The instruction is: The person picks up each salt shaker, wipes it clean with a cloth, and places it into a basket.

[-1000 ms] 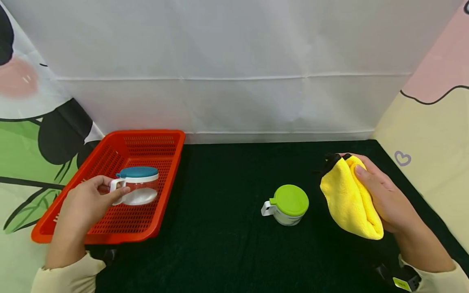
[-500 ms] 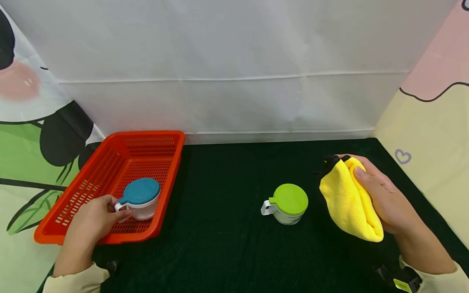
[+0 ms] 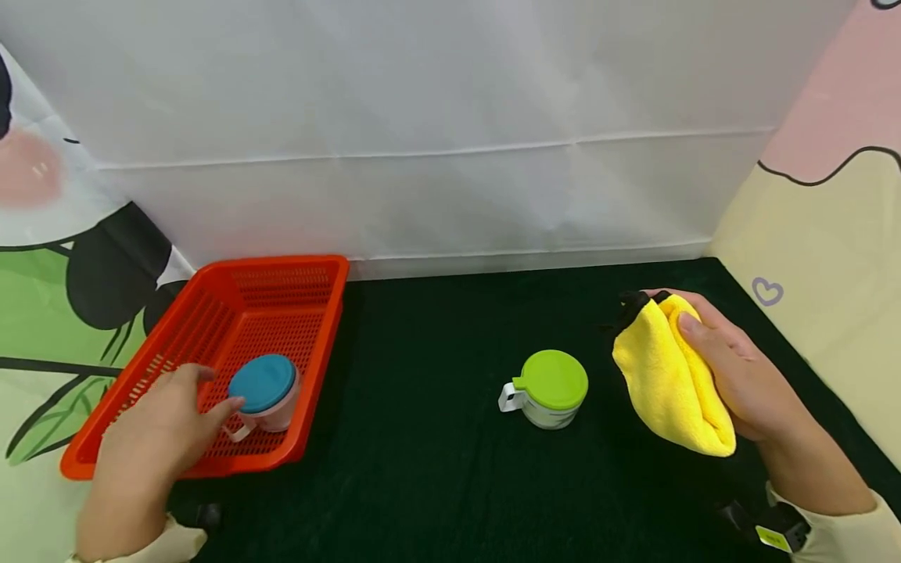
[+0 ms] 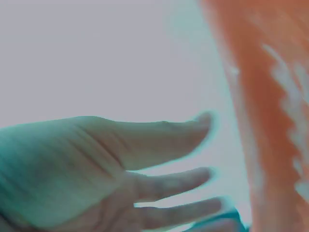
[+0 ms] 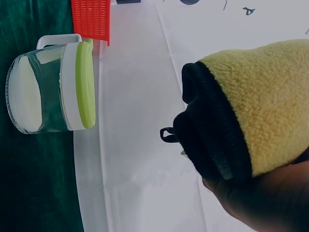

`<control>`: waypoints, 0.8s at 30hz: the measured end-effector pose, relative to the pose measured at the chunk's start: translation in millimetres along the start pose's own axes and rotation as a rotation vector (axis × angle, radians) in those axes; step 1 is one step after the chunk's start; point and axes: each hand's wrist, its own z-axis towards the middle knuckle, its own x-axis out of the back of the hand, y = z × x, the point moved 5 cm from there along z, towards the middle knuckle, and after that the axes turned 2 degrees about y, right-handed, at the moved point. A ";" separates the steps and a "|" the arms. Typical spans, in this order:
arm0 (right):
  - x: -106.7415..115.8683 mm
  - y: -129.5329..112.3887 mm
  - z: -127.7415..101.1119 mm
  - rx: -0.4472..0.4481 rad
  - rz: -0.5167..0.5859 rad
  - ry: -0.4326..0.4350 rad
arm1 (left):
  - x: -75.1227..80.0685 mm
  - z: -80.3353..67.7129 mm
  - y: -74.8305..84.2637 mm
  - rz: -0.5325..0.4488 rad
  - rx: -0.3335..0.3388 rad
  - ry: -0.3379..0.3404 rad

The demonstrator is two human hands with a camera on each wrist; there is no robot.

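Note:
A small jar with a blue lid (image 3: 262,383) and a white handle stands in the red mesh basket (image 3: 281,264), near its front. My left hand (image 3: 184,407) is beside the jar with straight fingers, and its thumb tip is close to the lid. The left wrist view shows that hand (image 4: 106,164) spread and holding nothing, next to the blurred basket wall (image 4: 260,121). My right hand (image 3: 725,375) grips a folded yellow cloth (image 3: 665,387) with black trim above the mat. A jar with a green lid (image 3: 552,387) stands just left of the cloth.
A dark green mat (image 3: 436,469) covers the table. White backdrop sheets (image 3: 450,156) stand behind it, and printed panels close off the left and right sides. In the right wrist view the green-lidded jar (image 5: 48,87) holds something white.
My left hand lowered the blue-lidded jar into the basket, set it down and let go of its handle. The right hand and cloth barely moved.

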 end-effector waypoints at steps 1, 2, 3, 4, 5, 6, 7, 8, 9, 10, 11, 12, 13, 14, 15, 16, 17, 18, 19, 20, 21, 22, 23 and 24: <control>0.7 -0.1 -0.7 -0.004 -0.009 0.008 | 5.3 -4.1 14.2 -0.022 -0.031 0.080; 1.0 -0.1 -0.8 -0.004 -0.011 0.008 | 9.7 -8.7 30.6 -0.054 -0.083 0.169; 1.2 0.2 -1.1 -0.008 -0.018 0.011 | 12.3 -13.3 48.2 -0.086 -0.140 0.249; 1.2 0.6 -1.2 -0.013 -0.023 0.013 | 12.9 -17.1 66.8 -0.124 -0.201 0.313; 0.9 1.0 -0.9 -0.012 -0.025 0.011 | 11.6 -20.7 85.5 -0.159 -0.270 0.366; 0.6 1.5 -0.7 -0.014 -0.026 0.011 | 9.0 -23.6 103.5 -0.185 -0.340 0.394; 0.1 1.8 -0.3 -0.012 -0.022 0.006 | 4.7 -26.0 120.5 -0.207 -0.406 0.402; -0.5 1.9 0.2 -0.010 -0.022 0.004 | -0.8 -27.7 136.6 -0.226 -0.470 0.392; -1.1 2.0 0.5 -0.010 -0.018 0.003 | -7.6 -28.2 151.2 -0.237 -0.517 0.361; -1.7 1.9 1.1 -0.007 -0.012 0.000 | -14.6 -28.0 164.5 -0.248 -0.557 0.322; -2.5 1.7 1.7 -0.007 -0.009 -0.001 | -21.0 -27.4 176.3 -0.255 -0.588 0.277; -3.2 1.3 2.3 -0.005 -0.006 -0.004 | -27.3 -26.2 186.8 -0.259 -0.610 0.230; -4.1 1.0 3.1 -0.005 -0.004 -0.008 | -32.9 -24.6 196.1 -0.268 -0.627 0.186; -4.9 0.6 3.9 -0.006 -0.002 -0.011 | -38.1 -22.6 204.4 -0.275 -0.641 0.147; -5.8 0.3 4.6 -0.007 0.003 -0.017 | -42.9 -20.1 211.7 -0.286 -0.655 0.110; -6.5 -0.1 5.1 -0.008 -0.001 -0.017 | -47.6 -17.6 218.7 -0.300 -0.670 0.078; -7.0 -0.5 5.6 -0.007 -0.006 -0.018 | -52.1 -15.1 225.3 -0.310 -0.690 0.051; -7.3 -1.0 5.9 -0.006 -0.010 -0.017 | -57.1 -12.6 231.6 -0.319 -0.707 0.022; -7.5 -1.3 6.1 -0.006 -0.013 -0.016 | -62.5 -10.2 237.7 -0.330 -0.724 -0.009; -7.7 -1.6 6.3 -0.005 -0.014 -0.015 | -68.6 -7.7 243.4 -0.338 -0.739 -0.044; -7.8 -1.7 6.4 -0.005 -0.015 -0.014 | -75.6 -5.1 248.7 -0.341 -0.756 -0.079; -7.8 -1.9 6.6 -0.004 -0.018 -0.011 | -83.1 -2.9 254.0 -0.343 -0.773 -0.115; -7.9 -2.0 6.8 -0.004 -0.018 -0.011 | -90.6 -0.9 258.7 -0.345 -0.785 -0.153; -8.1 -2.0 7.0 -0.004 -0.017 -0.011 | -98.7 0.9 262.7 -0.343 -0.792 -0.192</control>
